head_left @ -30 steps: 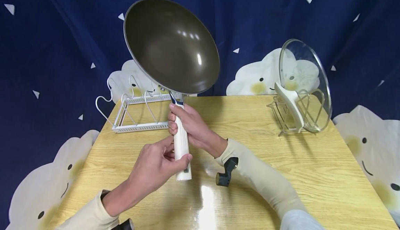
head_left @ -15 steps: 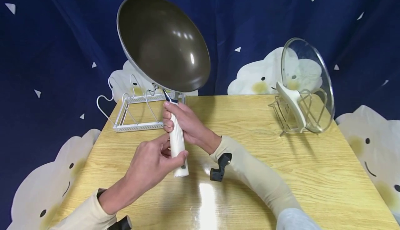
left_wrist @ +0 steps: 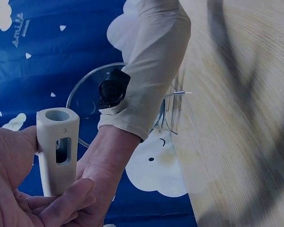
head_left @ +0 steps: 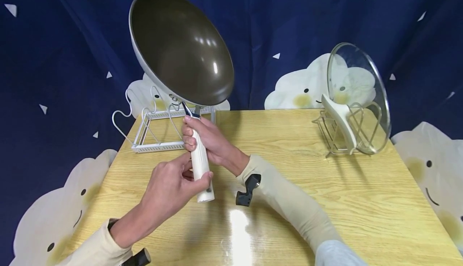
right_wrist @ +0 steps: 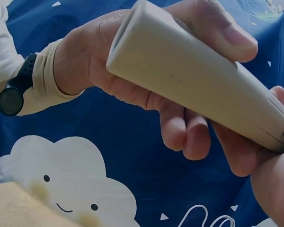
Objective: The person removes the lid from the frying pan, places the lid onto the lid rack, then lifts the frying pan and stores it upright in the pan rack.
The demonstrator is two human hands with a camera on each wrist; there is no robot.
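Observation:
A deep frying pan [head_left: 181, 49] with a dark brown inside is held up in the head view, its bowl tilted toward me. My right hand [head_left: 207, 141] grips the upper part of its white handle [head_left: 200, 161], just below the metal neck. Lower down, my left hand [head_left: 168, 183] pinches the same handle between thumb and fingers. In the left wrist view the hollow handle end [left_wrist: 57, 156] shows a hanging slot. Seen from the right wrist, the handle [right_wrist: 189, 71] runs slantwise between both hands. The pan's underside is mostly hidden.
A white wire rack [head_left: 159, 147] stands at the back left of the wooden table [head_left: 289, 165], partly behind the pan and right hand. At the back right, a glass lid [head_left: 356, 73] with a white grip leans upright in a metal wire stand [head_left: 329, 137].
The pan and both hands have moved left and slightly up in the head view. Both hands keep the same hold on the handle. The lid and its stand appear slightly farther right.

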